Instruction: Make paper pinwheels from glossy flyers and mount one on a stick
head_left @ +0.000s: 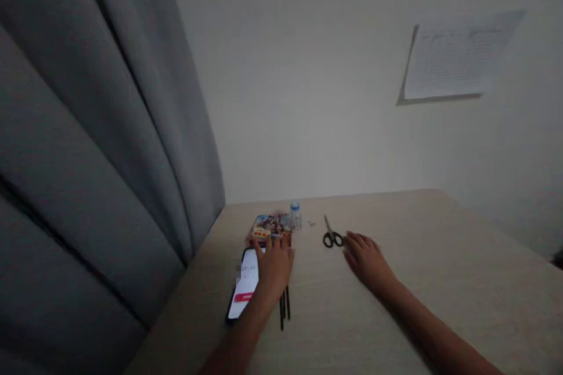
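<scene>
Grey pleated curtain [88, 158] hangs along the left edge of a pale wood-grain bench [453, 281], whose far edge meets an off-white wall [308, 82] bearing a sheet of printed paper [457, 55].

Near the far edge, left of centre, lies a flat colourful printed box [270, 227], with a small clear bottle with a blue cap [295, 215] just behind its right corner. The left hand [275, 266] rests on the box's near edge, fingers extended, its grip released. Under that wrist lie a black phone with a lit white screen [244, 284], toward the left edge, and three thin black sticks [284, 304].

Black-handled steel scissors [332, 234] lie closed on the bench, to the right of the box. The right hand [367, 261] sits just beside their handles, its grip open and slack, holding nothing.
</scene>
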Available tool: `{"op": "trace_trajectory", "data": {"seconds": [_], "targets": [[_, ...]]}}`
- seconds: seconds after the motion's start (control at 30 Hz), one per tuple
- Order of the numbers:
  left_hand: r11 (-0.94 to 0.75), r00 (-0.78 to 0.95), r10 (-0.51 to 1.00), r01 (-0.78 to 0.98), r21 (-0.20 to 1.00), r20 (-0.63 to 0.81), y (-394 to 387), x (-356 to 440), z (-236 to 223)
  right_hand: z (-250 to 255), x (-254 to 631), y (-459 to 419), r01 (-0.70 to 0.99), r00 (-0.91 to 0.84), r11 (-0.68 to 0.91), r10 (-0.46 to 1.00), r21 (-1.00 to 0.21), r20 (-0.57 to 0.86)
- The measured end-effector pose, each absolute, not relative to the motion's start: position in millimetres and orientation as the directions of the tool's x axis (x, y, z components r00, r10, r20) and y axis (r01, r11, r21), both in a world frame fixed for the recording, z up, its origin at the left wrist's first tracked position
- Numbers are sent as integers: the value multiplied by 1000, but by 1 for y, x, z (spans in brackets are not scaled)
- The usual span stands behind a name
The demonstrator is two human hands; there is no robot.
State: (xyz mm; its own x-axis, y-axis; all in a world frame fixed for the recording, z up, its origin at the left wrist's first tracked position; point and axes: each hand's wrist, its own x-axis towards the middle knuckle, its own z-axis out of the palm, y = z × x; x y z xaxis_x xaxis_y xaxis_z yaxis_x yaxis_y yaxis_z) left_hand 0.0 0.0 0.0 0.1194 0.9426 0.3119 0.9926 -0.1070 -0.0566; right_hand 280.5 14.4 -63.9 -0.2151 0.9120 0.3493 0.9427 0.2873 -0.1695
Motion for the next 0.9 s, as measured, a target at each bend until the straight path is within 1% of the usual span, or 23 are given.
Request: {"op": "trace_trajectory", "data": {"seconds": [0.13, 0.33, 0.57, 0.77, 0.9], "targets": [[-91, 111, 945, 993, -78, 307, 2, -5, 0, -63, 280, 12, 939, -211, 290, 909, -183, 359], [-112, 120, 957, 993, -43, 264, 12, -12, 4, -61, 279, 12, 938, -203, 286, 910, -196, 361], [-96, 102, 954, 995, -33, 281, 13, -11, 9, -62, 279, 11, 935, -205, 295, 904, -197, 376], [-113, 119, 925, 993, -37, 360, 12, -14, 10, -63, 280, 12, 933, -211, 300, 903, -197, 374], [-138, 141, 895, 990, -38, 422, 5, -14, 19, -62, 281, 12, 931, -211, 300, 907, -207, 365]]}}
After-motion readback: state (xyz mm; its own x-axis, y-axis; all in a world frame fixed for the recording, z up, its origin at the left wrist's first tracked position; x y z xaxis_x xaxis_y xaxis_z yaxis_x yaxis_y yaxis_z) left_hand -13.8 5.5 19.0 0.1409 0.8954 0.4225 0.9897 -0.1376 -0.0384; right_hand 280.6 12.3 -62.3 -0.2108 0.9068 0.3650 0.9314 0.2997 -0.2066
